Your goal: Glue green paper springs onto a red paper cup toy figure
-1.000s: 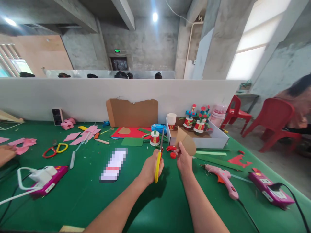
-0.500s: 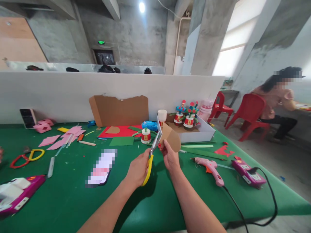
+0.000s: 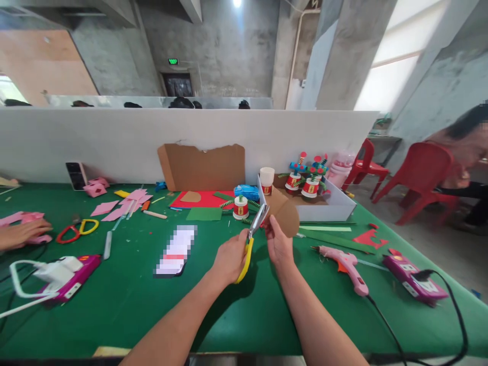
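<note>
My left hand point(image 3: 231, 256) is closed around the yellow handles of a pair of scissors point(image 3: 258, 222), whose blades point up and away. The blades are a little apart, beside the left edge of a piece of brown cardboard point(image 3: 287, 216) with a rounded right side. My right hand point(image 3: 280, 241) pinches that cardboard at its lower edge, thumb in front. Just behind the blades stands a small red and white paper cup figure point(image 3: 240, 207) with green spring-like arms. Whether the blades touch the cardboard, I cannot tell.
A pink glue gun point(image 3: 345, 264) and a purple power strip point(image 3: 414, 279) lie right, a phone point(image 3: 176, 250) left. Behind stands a white box point(image 3: 324, 211) with cup figures. Red-yellow scissors point(image 3: 78, 230) and another person's hand point(image 3: 25, 233) are far left.
The view has swung left, so things sit further right. The scissor blades have opened slightly and shifted from the cardboard's upper left. Another person's hand has come further into view at left.
</note>
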Available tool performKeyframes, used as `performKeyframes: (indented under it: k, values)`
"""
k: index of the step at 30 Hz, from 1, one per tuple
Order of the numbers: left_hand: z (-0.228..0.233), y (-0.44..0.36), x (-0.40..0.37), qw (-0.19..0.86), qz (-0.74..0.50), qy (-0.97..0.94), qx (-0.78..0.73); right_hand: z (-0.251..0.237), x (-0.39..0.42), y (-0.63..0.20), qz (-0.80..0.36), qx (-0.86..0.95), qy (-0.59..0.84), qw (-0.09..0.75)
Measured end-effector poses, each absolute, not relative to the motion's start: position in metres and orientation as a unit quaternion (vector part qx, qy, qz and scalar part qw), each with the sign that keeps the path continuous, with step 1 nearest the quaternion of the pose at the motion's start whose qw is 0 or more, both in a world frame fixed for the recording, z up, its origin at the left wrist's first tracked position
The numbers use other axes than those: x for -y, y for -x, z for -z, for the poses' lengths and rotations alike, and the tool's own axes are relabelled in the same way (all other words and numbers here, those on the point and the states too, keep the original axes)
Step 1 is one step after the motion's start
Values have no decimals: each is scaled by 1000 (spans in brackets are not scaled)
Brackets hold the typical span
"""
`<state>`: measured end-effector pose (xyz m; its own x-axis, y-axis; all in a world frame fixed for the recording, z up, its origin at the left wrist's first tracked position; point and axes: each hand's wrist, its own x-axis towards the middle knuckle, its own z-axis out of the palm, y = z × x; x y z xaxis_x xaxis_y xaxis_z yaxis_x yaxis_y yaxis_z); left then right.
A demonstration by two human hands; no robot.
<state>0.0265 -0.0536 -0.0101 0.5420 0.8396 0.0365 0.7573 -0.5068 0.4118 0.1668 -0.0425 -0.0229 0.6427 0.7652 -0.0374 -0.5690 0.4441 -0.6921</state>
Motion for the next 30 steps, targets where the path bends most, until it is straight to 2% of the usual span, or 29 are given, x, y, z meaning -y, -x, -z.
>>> performKeyframes:
  k: [7,30]
  values:
    - [5,-26,56,151,-80,-860,-481,22,46,-155,-399,136,350,836]
    - [4,-28,57,129,-74,-870,-471,26,43,-154,-376,167,374,831]
